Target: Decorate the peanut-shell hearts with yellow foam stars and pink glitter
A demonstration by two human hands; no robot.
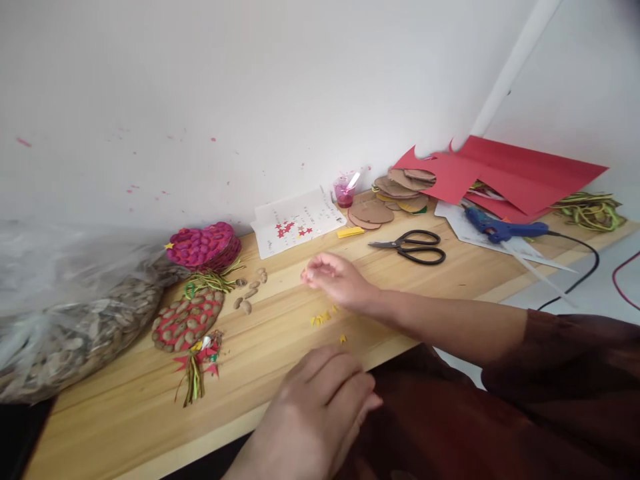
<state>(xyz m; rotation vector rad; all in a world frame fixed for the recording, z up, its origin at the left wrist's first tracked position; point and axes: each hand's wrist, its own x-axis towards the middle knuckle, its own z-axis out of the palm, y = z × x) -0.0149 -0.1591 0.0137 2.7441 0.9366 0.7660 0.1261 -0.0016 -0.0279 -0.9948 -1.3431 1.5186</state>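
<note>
My left hand is at the table's front edge, back turned up and fingers curled together; what they may hold is hidden. Above the wood, my right hand has thumb and fingers pinched, and anything between them is too small to name. Below it lie small yellow paper pieces, one more closer to my left hand. Beyond it, small red stars rest on a written paper sheet. Several loose peanuts are to the left, near a peanut-covered disc with a tassel.
Black-handled scissors and a yellow strip lie behind my right hand. Farther right are cardboard discs, red card and a corded blue glue gun. A pink cup, pink-painted pieces and a peanut bag line the wall.
</note>
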